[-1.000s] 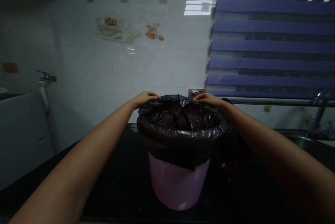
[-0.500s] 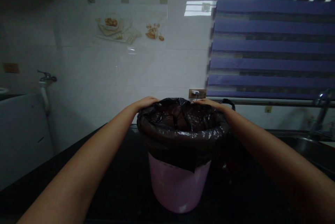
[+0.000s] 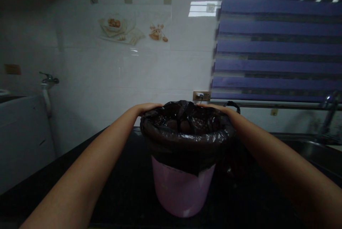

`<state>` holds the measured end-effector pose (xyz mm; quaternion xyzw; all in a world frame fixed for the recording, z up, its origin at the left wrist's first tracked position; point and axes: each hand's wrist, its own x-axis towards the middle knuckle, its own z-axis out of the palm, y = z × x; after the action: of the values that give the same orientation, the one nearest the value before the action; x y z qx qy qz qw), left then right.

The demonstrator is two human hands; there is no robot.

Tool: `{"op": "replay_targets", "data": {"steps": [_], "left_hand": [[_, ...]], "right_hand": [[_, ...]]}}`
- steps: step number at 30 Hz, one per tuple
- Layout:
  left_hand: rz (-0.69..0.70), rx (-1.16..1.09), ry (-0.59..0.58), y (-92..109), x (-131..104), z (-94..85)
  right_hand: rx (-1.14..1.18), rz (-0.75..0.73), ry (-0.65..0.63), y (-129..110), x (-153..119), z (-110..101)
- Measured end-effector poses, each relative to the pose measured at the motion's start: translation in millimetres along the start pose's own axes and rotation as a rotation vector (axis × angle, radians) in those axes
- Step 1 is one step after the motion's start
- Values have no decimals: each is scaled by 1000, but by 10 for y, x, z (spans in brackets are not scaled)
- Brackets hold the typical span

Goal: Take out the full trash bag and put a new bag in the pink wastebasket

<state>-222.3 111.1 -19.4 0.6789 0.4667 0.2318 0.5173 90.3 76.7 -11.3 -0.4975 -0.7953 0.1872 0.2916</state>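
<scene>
A pink trash bin (image 3: 183,189) stands upright in front of me on the dark countertop. Lined inside it is a black garbage bag (image 3: 187,142), its edge folded down over the rim and hanging over the upper half of the wall. At the far left of the rim, my left hand (image 3: 146,107) is closed on the bag's edge, with most of its fingers hidden. My right hand (image 3: 215,107) grips the edge at the far right, its fingers also partly hidden by the bag. Inside the bin, the plastic lies wrinkled and shiny.
Right of the bin sits another dark plastic bag (image 3: 233,161), partly behind my arm. A sink (image 3: 311,148) with a faucet (image 3: 328,115) is at the right. The tiled wall behind carries a socket (image 3: 201,96); a wall tap (image 3: 48,78) is at left.
My left hand has shifted slightly along the rim and lies flatter. The plastic inside the bin has changed its folds a little. The bin stays in place.
</scene>
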Motion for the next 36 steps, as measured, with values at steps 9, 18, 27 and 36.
{"op": "replay_targets", "data": {"steps": [9,18,27,36], "left_hand": [[36,52,43,70,-71,-13],[198,440,251,344,-14,-105],[284,617,162,324,139,-20],[290,670,251,267,188,-23]], "right_hand": [[280,145,-153,145,129,-112],[-254,-157,72,-365,229,-440],[-345,-219,-310,-656,270,-21],[-332,-125,-434,-478,237,165]]}}
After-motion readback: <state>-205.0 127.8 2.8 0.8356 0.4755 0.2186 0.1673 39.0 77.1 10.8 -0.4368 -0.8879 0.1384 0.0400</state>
